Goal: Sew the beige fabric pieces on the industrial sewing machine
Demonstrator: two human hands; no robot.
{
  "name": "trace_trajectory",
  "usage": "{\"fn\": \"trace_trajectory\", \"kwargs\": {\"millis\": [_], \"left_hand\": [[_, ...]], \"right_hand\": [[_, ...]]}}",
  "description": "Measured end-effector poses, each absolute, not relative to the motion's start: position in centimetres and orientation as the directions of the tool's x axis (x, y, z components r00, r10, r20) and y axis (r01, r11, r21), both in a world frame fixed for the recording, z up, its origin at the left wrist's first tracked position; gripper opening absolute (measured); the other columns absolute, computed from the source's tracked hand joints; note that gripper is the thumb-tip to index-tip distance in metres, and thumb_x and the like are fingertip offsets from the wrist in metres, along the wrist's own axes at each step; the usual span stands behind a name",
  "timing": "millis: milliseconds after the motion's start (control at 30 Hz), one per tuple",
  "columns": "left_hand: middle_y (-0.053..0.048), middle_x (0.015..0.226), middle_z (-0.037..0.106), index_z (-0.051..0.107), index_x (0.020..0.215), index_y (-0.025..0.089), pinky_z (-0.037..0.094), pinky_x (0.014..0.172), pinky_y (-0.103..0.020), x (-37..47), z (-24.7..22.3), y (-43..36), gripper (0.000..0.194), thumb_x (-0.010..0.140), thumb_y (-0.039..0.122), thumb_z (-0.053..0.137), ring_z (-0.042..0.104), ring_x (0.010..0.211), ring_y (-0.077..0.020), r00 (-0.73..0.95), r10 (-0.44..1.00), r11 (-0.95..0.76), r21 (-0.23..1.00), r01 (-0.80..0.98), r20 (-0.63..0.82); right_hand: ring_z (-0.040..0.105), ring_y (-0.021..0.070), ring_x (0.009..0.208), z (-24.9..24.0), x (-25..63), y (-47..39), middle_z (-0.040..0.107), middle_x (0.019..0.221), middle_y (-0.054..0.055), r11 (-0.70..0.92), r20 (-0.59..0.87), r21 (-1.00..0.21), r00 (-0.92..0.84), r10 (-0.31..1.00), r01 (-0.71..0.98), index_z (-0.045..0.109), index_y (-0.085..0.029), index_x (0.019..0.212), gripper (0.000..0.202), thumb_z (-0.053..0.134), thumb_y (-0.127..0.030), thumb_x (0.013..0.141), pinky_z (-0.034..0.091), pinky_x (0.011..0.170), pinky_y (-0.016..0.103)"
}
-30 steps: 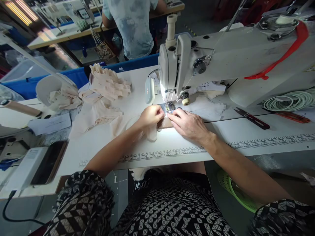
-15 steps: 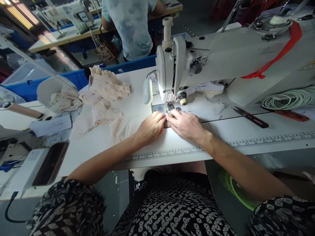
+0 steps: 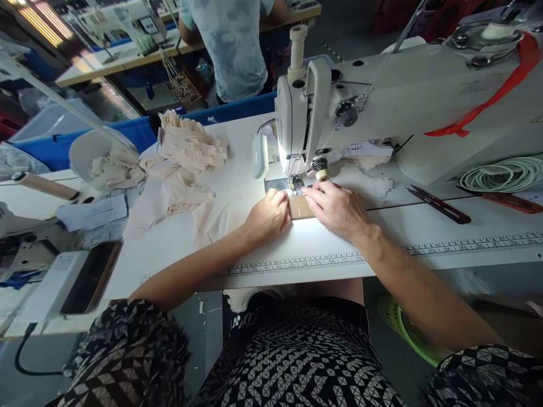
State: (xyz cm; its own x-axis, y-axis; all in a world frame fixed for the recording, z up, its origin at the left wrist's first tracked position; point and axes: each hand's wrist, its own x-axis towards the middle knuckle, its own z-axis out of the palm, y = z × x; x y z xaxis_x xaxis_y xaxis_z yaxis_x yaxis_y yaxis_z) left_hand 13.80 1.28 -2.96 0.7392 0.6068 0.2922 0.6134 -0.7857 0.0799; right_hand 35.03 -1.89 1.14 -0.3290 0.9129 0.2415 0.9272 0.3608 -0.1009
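Note:
At the needle of a white sewing machine [image 3: 292,121], my left hand [image 3: 268,216] is closed in a pinch on a small piece of pale fabric [image 3: 290,193]. Most of that piece is hidden by the fingers and the presser foot [image 3: 293,182]. My right hand [image 3: 339,210] lies just right of the foot, its fingers apart and fingertips close to the fabric's right end. Whether they touch it I cannot tell. Between the hands a tan plate [image 3: 300,208] shows in the machine bed.
Pale fabric pieces [image 3: 186,141] lie heaped on the left. Snips [image 3: 441,204] and a coil of pale cord [image 3: 504,174] lie on the right. A printed ruler [image 3: 297,263] runs along the front edge. A phone [image 3: 90,277] is at far left. Another person [image 3: 231,51] sits beyond.
My right hand has moved right, away from my left, and its fingers have spread. The tan plate now shows between the hands. The whole view has shifted slightly.

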Motion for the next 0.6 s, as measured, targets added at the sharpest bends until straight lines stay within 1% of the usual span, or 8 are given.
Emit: {"fn": "trace_trajectory", "kwargs": {"millis": [100, 200, 300, 433, 500, 600], "left_hand": [[-0.019, 0.118, 0.068, 0.067, 0.113, 0.011, 0.059, 0.097, -0.044, 14.1, -3.1, 1.6, 0.029, 0.102, 0.018, 0.041, 0.063, 0.109, -0.0307, 0.73, 0.623, -0.775, 0.097, 0.624, 0.282], [-0.02, 0.118, 0.067, 0.066, 0.109, 0.011, 0.057, 0.097, -0.043, 14.4, -3.1, 1.9, 0.028, 0.104, 0.02, 0.04, 0.062, 0.108, -0.031, 0.731, 0.627, -0.775, 0.113, 0.622, 0.271], [-0.018, 0.114, 0.068, 0.066, 0.104, 0.013, 0.056, 0.097, -0.042, 14.6, -3.2, 2.1, 0.025, 0.104, 0.02, 0.042, 0.063, 0.106, -0.0302, 0.726, 0.634, -0.769, 0.117, 0.628, 0.266], [-0.016, 0.111, 0.069, 0.067, 0.106, 0.014, 0.057, 0.097, -0.044, 14.6, -3.4, 2.3, 0.026, 0.104, 0.02, 0.042, 0.064, 0.105, -0.0301, 0.73, 0.622, -0.777, 0.113, 0.619, 0.282], [-0.017, 0.111, 0.07, 0.068, 0.108, 0.014, 0.058, 0.097, -0.047, 14.5, -3.4, 2.2, 0.028, 0.104, 0.021, 0.041, 0.064, 0.105, -0.0308, 0.733, 0.616, -0.783, 0.121, 0.61, 0.29], [-0.017, 0.112, 0.07, 0.068, 0.107, 0.014, 0.057, 0.099, -0.047, 14.5, -3.3, 2.2, 0.03, 0.105, 0.023, 0.039, 0.064, 0.106, -0.0307, 0.727, 0.619, -0.781, 0.138, 0.609, 0.298]], "right_hand": [[0.064, 0.0192, 0.085, 0.8, 35.3, -1.8, 0.074, 0.112, 0.013, 0.343, 0.205, -0.124, -0.314, 0.927, 0.931, 0.078, -0.017, 0.114, 0.041, 0.039, -0.027, 0.107, 0.039, 0.065, 0.033], [0.064, 0.0192, 0.084, 0.8, 35.2, -1.9, 0.074, 0.113, 0.013, 0.341, 0.172, -0.136, -0.317, 0.933, 0.93, 0.078, -0.016, 0.114, 0.041, 0.039, -0.027, 0.107, 0.038, 0.065, 0.033], [0.063, 0.0184, 0.083, 0.9, 35.2, -2.0, 0.074, 0.11, 0.012, 0.343, 0.181, -0.137, -0.317, 0.931, 0.929, 0.078, -0.016, 0.114, 0.038, 0.041, -0.025, 0.107, 0.039, 0.066, 0.032], [0.064, 0.0185, 0.083, 0.6, 35.3, -2.2, 0.075, 0.108, 0.012, 0.36, 0.21, -0.152, -0.326, 0.922, 0.92, 0.078, -0.015, 0.113, 0.037, 0.044, -0.025, 0.105, 0.041, 0.068, 0.032], [0.065, 0.0199, 0.086, 0.3, 35.4, -2.1, 0.075, 0.111, 0.013, 0.365, 0.231, -0.199, -0.319, 0.919, 0.909, 0.079, -0.016, 0.112, 0.037, 0.044, -0.025, 0.105, 0.044, 0.069, 0.032], [0.068, 0.0223, 0.092, -0.4, 35.5, -1.3, 0.077, 0.114, 0.012, 0.349, 0.298, -0.315, -0.257, 0.919, 0.882, 0.079, -0.019, 0.112, 0.038, 0.043, -0.027, 0.107, 0.048, 0.073, 0.032]]}}
